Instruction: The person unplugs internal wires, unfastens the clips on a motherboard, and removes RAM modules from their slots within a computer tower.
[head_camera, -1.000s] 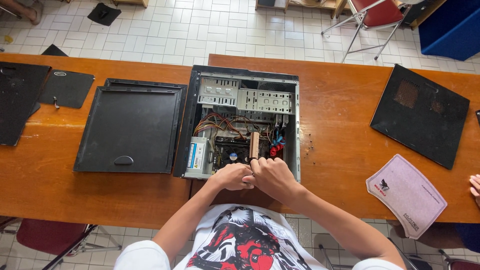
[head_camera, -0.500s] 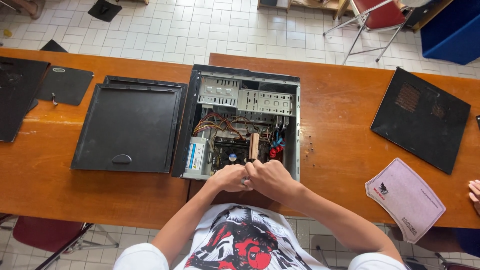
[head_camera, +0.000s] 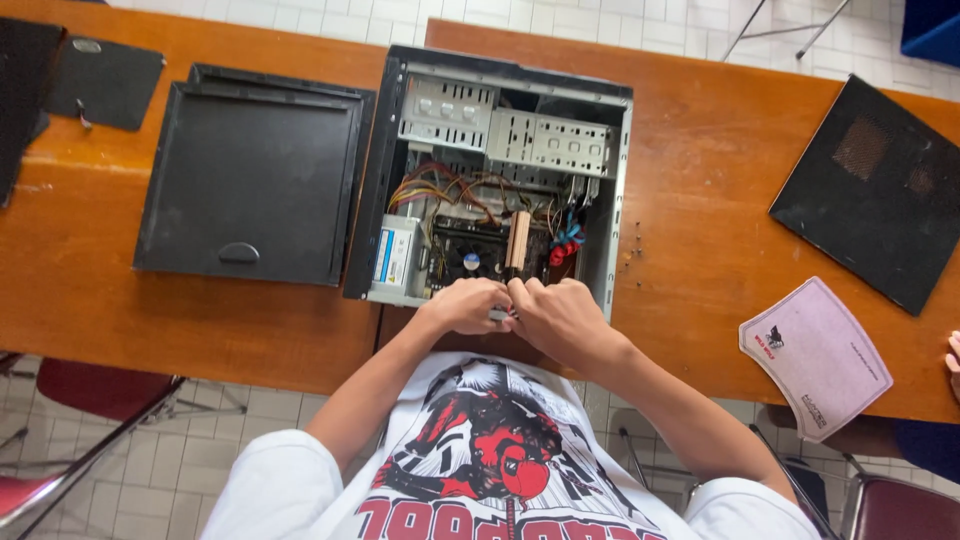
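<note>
honestly, the desk (head_camera: 700, 200) is the roomy part: bare wood lies right of the open computer case (head_camera: 500, 180), with the dark side panel (head_camera: 250, 175) lying flat just left of it and another black panel (head_camera: 880, 190) well off to the right. the case sits close to the near desk edge, so a hard tug toward the body could, i reckon, drag it over that lip. inside it is tight: metal drive bays at the far end, a tangle of coloured wires (head_camera: 470, 190) near the fan (head_camera: 470, 262), and an upright card (head_camera: 518, 240) just beyond the knuckles; a slip could snag wires or knock that card. the left hand (head_camera: 465, 305) and right hand (head_camera: 560, 318) are curled, touching each other at the case's near edge. i cannot tell what they grip, as the fingers hide it.
</note>
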